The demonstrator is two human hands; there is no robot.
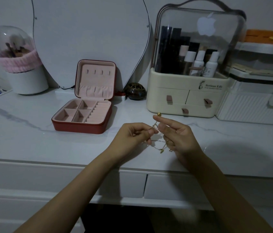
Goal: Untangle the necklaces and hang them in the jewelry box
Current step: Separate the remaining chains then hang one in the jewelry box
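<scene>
Both hands up over the tabletop: left hand and right hand pinch the tangled necklaces, jewelry box lying open nearby

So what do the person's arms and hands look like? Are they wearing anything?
Both forearms are bare, with no sleeves or watch showing. The right hand wears a thin ring on one finger. The left hand shows no ring or bracelet from this view.
</scene>
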